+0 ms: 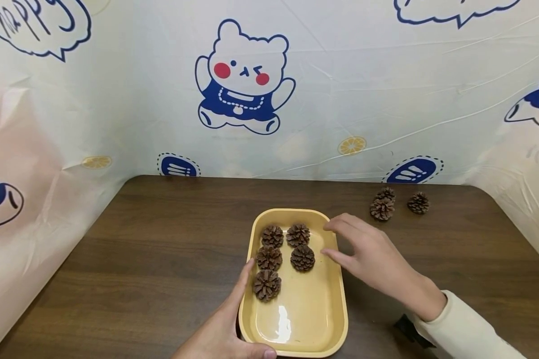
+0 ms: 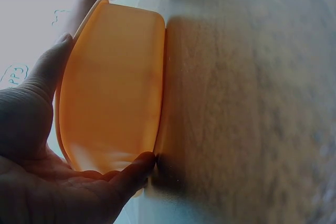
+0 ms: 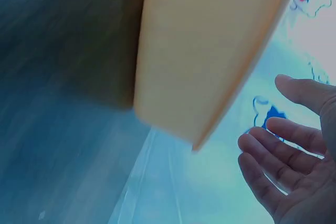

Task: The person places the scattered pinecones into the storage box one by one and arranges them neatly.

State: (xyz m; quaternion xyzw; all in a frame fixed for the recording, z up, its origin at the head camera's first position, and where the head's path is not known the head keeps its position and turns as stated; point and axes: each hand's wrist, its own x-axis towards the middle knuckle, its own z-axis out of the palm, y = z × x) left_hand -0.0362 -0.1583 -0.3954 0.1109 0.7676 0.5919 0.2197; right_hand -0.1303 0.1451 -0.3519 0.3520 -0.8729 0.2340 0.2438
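Observation:
A yellow rectangular tray (image 1: 314, 319) stands on the table. Inside it, three pine cones (image 1: 269, 258) line the left side and two more (image 1: 303, 258) sit beside them towards the far end. My left hand (image 1: 220, 324) holds the tray at its near left corner; in the left wrist view its digits (image 2: 139, 169) spread over the outer wall and rim. Over the right rim hovers my right hand (image 1: 368, 249), thumb and fingers apart, nothing between them. The right wrist view shows that hand (image 3: 294, 166) with loosely bent fingers, beside the tray wall (image 3: 205, 51).
Three more pine cones stand at the back right of the brown table (image 1: 161, 239): two close together (image 1: 382, 208) and one apart (image 1: 418, 203). A printed sheet (image 1: 332, 89) with cartoon bears hangs behind and along both sides. A dark strap piece (image 1: 410, 330) shows by the right sleeve.

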